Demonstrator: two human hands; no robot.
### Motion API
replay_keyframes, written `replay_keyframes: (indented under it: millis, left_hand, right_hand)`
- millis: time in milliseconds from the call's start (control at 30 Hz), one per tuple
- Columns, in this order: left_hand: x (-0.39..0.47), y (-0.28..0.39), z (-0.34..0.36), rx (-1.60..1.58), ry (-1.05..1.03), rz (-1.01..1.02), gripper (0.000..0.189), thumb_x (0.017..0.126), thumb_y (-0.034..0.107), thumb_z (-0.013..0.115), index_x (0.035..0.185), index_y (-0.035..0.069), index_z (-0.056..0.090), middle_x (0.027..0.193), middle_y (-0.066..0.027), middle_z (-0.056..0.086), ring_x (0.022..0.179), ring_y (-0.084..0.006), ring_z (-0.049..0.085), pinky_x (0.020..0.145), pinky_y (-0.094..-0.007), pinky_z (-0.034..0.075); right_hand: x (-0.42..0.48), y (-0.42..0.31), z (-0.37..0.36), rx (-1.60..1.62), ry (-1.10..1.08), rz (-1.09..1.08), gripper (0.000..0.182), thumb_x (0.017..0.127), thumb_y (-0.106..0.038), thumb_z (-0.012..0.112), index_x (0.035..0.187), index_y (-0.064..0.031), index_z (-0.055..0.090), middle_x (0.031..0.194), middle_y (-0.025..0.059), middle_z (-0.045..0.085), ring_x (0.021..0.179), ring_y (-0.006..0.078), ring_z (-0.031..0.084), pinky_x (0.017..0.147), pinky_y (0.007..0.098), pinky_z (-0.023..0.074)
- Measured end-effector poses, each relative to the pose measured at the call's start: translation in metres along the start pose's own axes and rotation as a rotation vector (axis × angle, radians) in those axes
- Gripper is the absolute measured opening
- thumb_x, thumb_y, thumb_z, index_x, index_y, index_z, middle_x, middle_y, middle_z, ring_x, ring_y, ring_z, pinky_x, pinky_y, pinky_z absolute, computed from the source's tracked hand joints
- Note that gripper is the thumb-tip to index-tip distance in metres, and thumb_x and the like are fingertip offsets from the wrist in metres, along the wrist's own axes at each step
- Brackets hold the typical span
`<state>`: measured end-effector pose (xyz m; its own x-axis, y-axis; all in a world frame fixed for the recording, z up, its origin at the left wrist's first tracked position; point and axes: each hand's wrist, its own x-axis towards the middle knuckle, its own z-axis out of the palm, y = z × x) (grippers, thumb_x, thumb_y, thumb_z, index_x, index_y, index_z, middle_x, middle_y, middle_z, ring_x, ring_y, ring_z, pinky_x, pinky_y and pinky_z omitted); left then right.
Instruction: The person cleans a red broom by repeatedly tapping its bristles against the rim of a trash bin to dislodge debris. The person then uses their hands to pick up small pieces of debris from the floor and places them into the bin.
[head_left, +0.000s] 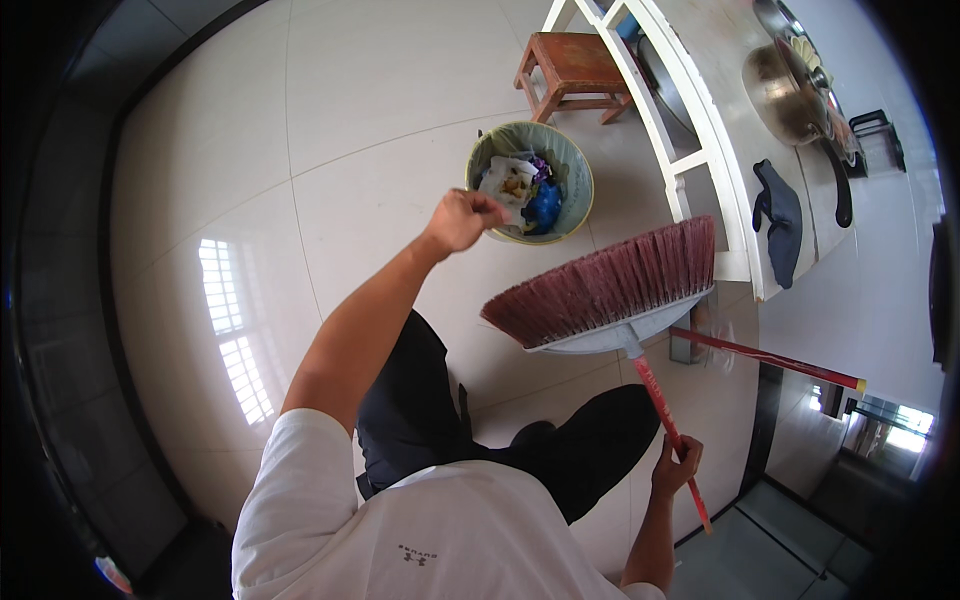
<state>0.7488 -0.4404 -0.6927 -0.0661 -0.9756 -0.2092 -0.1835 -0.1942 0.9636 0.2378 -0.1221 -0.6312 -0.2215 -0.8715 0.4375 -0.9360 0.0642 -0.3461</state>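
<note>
My right hand (676, 466) grips the red handle (660, 394) of a broom near its lower end in the picture. The broom's head is raised, its dark red bristles (607, 281) turned up and away from me above a grey plastic base (626, 335). Over the near left rim of a round waste bin (589, 196) is my left hand (463, 219), its fingertips blurred and pinched together. I see nothing between them. A liner covers the inside of the bin. Crumpled white paper (504, 180) and a blue plastic wrapper (546, 206) lie in it.
A brown wooden stool (577, 64) stands behind the bin. To the right, a white-framed table (739, 217) carries a lidded saucepan (780, 90) and a dark cloth (781, 221). Another red pole (780, 361) with a yellow tip extends below the table's corner. Pale tiles (375, 202) cover the floor.
</note>
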Motion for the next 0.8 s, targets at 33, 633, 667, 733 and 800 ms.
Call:
replay_keyframes:
  millis: [33, 633, 667, 733, 800]
  left_hand:
    - [0.007, 0.006, -0.005, 0.037, 0.059, -0.032, 0.019, 0.088, 0.017, 0.077, 0.098, 0.000, 0.078, 0.085, -0.0058, 0.076, 0.080, -0.0099, 0.066, 0.077, -0.0279, 0.054]
    - [-0.033, 0.008, 0.041, 0.155, -0.369, 0.283, 0.021, 0.100, 0.023, 0.066, 0.097, 0.003, 0.070, 0.086, -0.0108, 0.071, 0.083, -0.0219, 0.066, 0.078, -0.0364, 0.053]
    - [-0.033, 0.006, 0.042, 0.131, -0.311, 0.285, 0.019, 0.100, 0.022, 0.066, 0.097, 0.003, 0.069, 0.085, -0.0106, 0.071, 0.081, -0.0214, 0.065, 0.077, -0.0360, 0.053]
    - [-0.030, 0.007, 0.041, 0.104, -0.223, 0.294, 0.017, 0.100, 0.020, 0.065, 0.096, 0.003, 0.069, 0.083, -0.0104, 0.070, 0.078, -0.0206, 0.064, 0.076, -0.0356, 0.052]
    - [-0.020, 0.002, 0.035, 0.094, -0.163, 0.307, 0.017, 0.100, 0.019, 0.065, 0.097, 0.003, 0.068, 0.081, -0.0104, 0.069, 0.076, -0.0200, 0.062, 0.075, -0.0358, 0.052]
  right_hand:
    - [0.001, -0.001, 0.000, 0.001, -0.002, 0.002, 0.027, 0.084, -0.006, 0.084, 0.096, -0.0043, 0.060, 0.088, 0.0075, 0.058, 0.073, 0.0210, 0.054, 0.062, 0.0311, 0.0455]
    - [0.004, 0.000, 0.001, 0.008, -0.006, 0.005, 0.027, 0.084, -0.008, 0.084, 0.096, -0.0046, 0.060, 0.087, 0.0072, 0.058, 0.073, 0.0209, 0.054, 0.062, 0.0313, 0.0452]
    - [0.004, 0.000, 0.001, 0.007, -0.008, 0.004, 0.027, 0.084, -0.008, 0.084, 0.096, -0.0045, 0.060, 0.087, 0.0072, 0.058, 0.073, 0.0210, 0.054, 0.062, 0.0314, 0.0452]
    - [0.004, 0.003, 0.001, 0.010, -0.008, -0.001, 0.027, 0.084, -0.007, 0.084, 0.096, -0.0042, 0.060, 0.087, 0.0072, 0.058, 0.073, 0.0209, 0.054, 0.062, 0.0315, 0.0452]
    - [0.004, 0.004, 0.001, 0.012, -0.008, 0.003, 0.027, 0.084, -0.006, 0.084, 0.096, -0.0039, 0.060, 0.088, 0.0072, 0.058, 0.073, 0.0208, 0.054, 0.062, 0.0315, 0.0453]
